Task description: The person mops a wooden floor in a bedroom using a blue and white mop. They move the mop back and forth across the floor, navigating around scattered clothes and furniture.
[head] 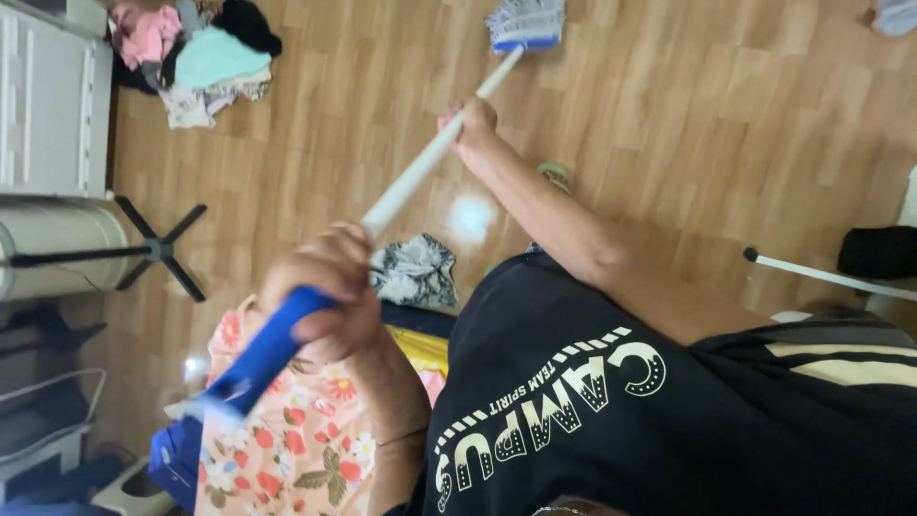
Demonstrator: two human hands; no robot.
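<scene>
Mop (420, 167): long, stiff, likely light; white shaft, blue grip at the near end, grey-and-blue string head (525, 24) on the far wood floor (716, 124). Best held as now, hands well apart. Right hand (470, 129) clamped mid-shaft; left hand (330, 287) clamped round the blue grip.

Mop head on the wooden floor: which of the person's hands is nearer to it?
Right. The right hand grips the white pole a short way down from the mop head. The left hand holds the blue grip at the far end.
</scene>
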